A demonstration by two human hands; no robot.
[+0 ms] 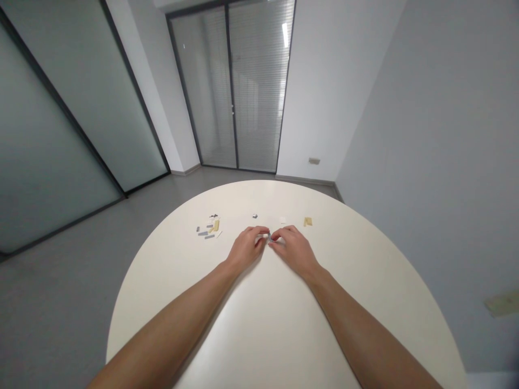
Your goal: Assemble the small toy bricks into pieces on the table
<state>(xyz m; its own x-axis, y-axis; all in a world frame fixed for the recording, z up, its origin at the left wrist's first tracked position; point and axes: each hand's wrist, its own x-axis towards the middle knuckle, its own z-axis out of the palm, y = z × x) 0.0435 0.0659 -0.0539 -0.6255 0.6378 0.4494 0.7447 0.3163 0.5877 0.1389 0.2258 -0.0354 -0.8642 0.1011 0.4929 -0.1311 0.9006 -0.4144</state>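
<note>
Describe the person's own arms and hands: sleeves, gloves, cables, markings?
Left forearm and right forearm: both bare, no sleeve in frame, tapering toward the wrist. Left hand and right hand: ungloved. No watch, bracelet or cable shows on either side, nor any clear marking. Rings: too small to rule out.

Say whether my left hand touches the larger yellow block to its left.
Apart. The head view shows pale tabletop between the left hand and the yellow block.
</note>
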